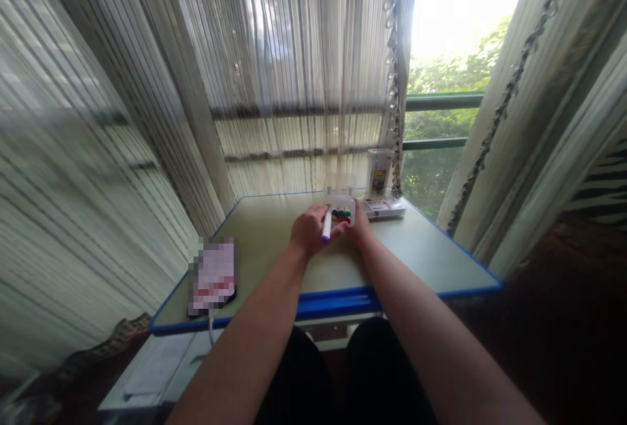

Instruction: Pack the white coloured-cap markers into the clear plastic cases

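Near the back of the table, my right hand [359,224] is closed around the right side of a small clear plastic box [351,212]. Its lid [340,185] stands raised at the back. Inside the box, several coloured round ends [341,217] show, among them red, green and dark ones. At the box's left, my left hand [311,228] grips a white marker with a purple end [326,225], which points down toward me. Some fingers of both hands are hidden behind the box and marker.
A flat clear case [385,207] lies right of the box, with a clear container [379,172] upright behind it. At the table's left is a blurred phone-like device [213,278] with a white cable [211,330]. Sheer curtains [294,72] hang behind the blue-edged table [416,262].
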A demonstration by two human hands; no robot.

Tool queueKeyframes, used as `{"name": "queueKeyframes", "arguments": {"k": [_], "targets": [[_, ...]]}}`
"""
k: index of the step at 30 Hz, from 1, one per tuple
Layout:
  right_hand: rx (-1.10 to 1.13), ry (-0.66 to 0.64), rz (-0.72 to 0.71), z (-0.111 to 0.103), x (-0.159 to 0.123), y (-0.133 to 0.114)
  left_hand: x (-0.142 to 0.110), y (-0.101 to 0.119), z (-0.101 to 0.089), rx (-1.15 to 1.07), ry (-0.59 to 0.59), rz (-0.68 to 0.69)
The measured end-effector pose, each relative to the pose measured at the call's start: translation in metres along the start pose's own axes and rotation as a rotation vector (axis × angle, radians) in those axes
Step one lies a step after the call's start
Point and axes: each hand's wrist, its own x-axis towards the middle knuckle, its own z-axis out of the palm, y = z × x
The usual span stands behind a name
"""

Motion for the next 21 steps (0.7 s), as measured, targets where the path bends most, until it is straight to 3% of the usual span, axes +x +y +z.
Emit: {"name": "queueKeyframes", "arguments": {"k": [8, 15, 21], "targets": [[-0.036, -0.011, 0.018, -0.002, -0.001, -0.012, 0.001, 0.003, 0.000, 0.049, -0.022, -0.083], [0.015, 0.028, 0.071, -0.001, -0.001, -0.015, 0.002, -0.003, 0.009, -0.009, -0.037, -0.010], [0.050, 0.044, 0.091, -0.003, -0.001, -0.024, 0.004, -0.010, 0.016, -0.019, 0.033, 0.083]]}}
